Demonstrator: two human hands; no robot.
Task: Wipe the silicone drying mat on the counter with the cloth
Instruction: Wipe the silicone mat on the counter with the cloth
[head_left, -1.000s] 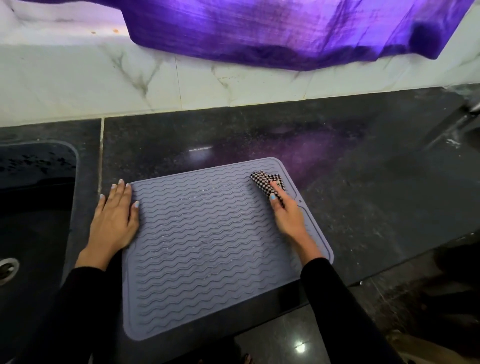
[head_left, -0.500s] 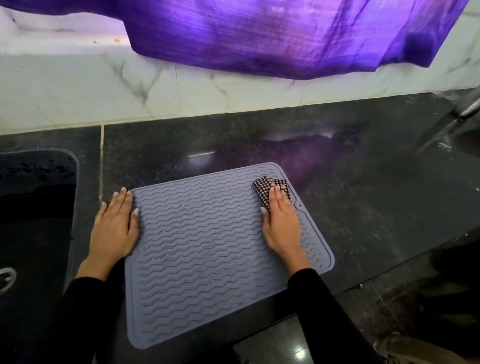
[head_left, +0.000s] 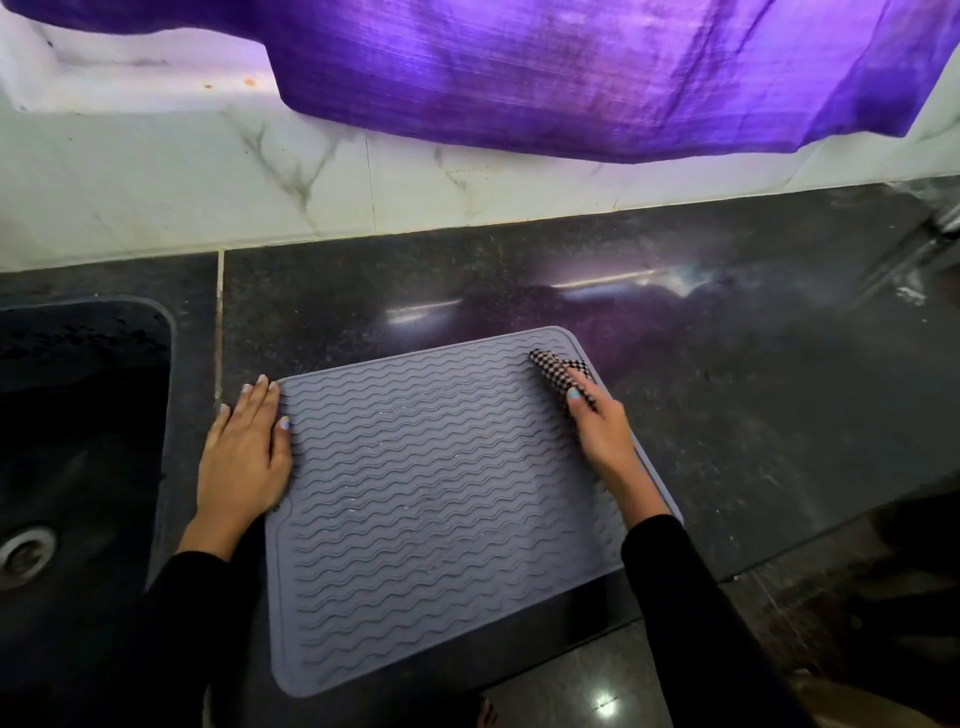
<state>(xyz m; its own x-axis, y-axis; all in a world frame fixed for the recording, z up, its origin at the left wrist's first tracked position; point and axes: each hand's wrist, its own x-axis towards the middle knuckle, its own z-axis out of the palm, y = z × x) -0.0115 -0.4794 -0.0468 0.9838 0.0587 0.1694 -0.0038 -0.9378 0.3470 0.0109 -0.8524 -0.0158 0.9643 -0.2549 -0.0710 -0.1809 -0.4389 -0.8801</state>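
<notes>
A grey silicone drying mat (head_left: 436, 509) with wavy ridges lies on the dark granite counter (head_left: 753, 405), its near edge overhanging the counter's front. My left hand (head_left: 244, 457) lies flat with straight fingers on the mat's left edge, pressing it down. At the mat's far right corner my right hand (head_left: 602, 436) grips a small black-and-white checked cloth (head_left: 558, 369), the thumb curled over it. The cloth touches the mat's surface. Small water drops glint on the ridges.
A black sink (head_left: 78, 441) with a metal drain (head_left: 23, 553) sits to the left. White marble tiles (head_left: 208, 182) back the counter, with a purple fabric (head_left: 597, 73) hanging over them. A metal object (head_left: 945, 223) shows at the far right edge. Floor tiles lie below.
My right hand has turned from flat on the cloth to gripping it with the thumb on top, staying at the far right corner. The left hand stays in place.
</notes>
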